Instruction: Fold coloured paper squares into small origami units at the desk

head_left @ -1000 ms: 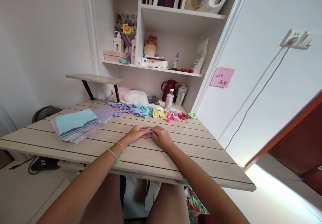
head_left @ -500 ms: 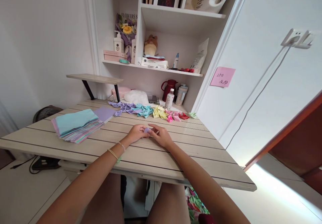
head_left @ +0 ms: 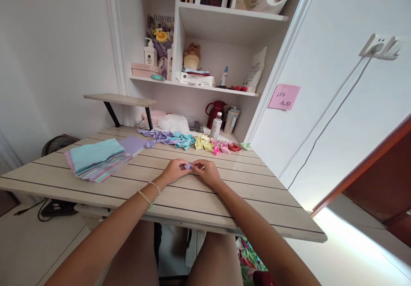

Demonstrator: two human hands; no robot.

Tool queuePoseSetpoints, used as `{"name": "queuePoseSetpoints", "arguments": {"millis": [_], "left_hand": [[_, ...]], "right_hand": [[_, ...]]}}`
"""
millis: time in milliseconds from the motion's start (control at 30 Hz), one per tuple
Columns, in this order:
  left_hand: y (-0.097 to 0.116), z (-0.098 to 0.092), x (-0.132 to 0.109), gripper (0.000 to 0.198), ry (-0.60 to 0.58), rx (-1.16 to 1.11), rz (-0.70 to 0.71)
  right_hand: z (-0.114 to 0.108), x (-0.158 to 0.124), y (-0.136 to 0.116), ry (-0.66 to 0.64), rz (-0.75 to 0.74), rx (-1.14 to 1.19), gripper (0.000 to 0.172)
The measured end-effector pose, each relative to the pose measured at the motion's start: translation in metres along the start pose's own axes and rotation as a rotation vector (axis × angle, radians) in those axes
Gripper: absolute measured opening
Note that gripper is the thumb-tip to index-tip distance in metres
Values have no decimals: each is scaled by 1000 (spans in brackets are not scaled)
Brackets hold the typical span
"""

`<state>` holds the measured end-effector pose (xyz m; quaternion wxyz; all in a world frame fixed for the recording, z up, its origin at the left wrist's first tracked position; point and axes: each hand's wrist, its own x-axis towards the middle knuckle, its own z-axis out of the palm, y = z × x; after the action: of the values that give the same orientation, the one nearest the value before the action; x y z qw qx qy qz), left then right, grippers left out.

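One small purple paper piece (head_left: 187, 166) in play, between left hand (head_left: 175, 171) and right hand (head_left: 208, 173), low over the middle of the worktop (head_left: 192, 204). Left hand: fingers curled in, thumb and fingertips pinched on the near-left part of the paper. Right hand: thumb and index nearly together on its right end, remaining fingers loosely bent. Neither hand has anything else. Fingers cover most of the piece and it's tiny in this view, so I can't make out the crease line or whether the paper touches the wood.

Step looks like fine creasing. To do it well, I'd say:
- Left hand is the clamp: hold light and fixed, no twisting.
- Right hand does the shaping: line up edges first, press second.
- Run the crease from the held end outward with a nail; pressing the middle first would likely skew it.
- Brace both wrists on the wood. Thin paper should bend easily but probably won't forgive a wrong crease.
- Don't pull the hands apart under load; tear risk at the points.

Surroundings are fine. Paper stack (head_left: 96, 155) is well left of the left hand, with purple sheets (head_left: 133, 144) just behind it. Row of folded pieces (head_left: 183, 141) lies beyond both hands, clear bottle (head_left: 216, 126) behind that; neither crowds the fingers.
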<state>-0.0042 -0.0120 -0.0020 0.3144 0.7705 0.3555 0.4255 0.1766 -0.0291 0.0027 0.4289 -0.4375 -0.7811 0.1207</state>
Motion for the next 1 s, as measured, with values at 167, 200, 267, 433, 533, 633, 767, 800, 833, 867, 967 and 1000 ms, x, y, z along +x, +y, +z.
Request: {"name": "queuePoseSetpoints", "arguments": {"millis": [167,200,267,433,533,633,767,800,833,867,967,1000], "left_hand": [[0,-1,1,25,49,8,-4],[0,-1,1,25,52,-1,-6],[1,-2,0,25,46,-34,-15],[1,0,-1,29,25,-111,-78],[3,1,-2,27,43,-138,-101],[6,1,-1,25,85,-208,-127],[10,0,2,26,119,-345,-174],[10,0,3,27,118,-380,-182],[11,-1,4,27,113,-414,-190],[11,-1,5,27,107,-448,-198],[10,-1,5,33,106,-540,-227],[9,-1,5,37,107,-565,-241]], "right_hand": [[-1,1,-3,50,10,-41,9],[-1,1,-3,53,17,-31,9],[0,2,-1,59,38,17,9],[-1,2,8,34,90,111,10],[-3,1,8,-16,90,97,11],[-3,1,5,-19,78,90,13],[-3,1,0,-7,62,107,13],[-3,1,-1,-3,59,115,13],[-2,1,-2,3,59,124,13],[-2,2,-2,12,62,139,14],[-2,1,0,45,112,217,16],[-2,1,0,59,139,249,17]]}}
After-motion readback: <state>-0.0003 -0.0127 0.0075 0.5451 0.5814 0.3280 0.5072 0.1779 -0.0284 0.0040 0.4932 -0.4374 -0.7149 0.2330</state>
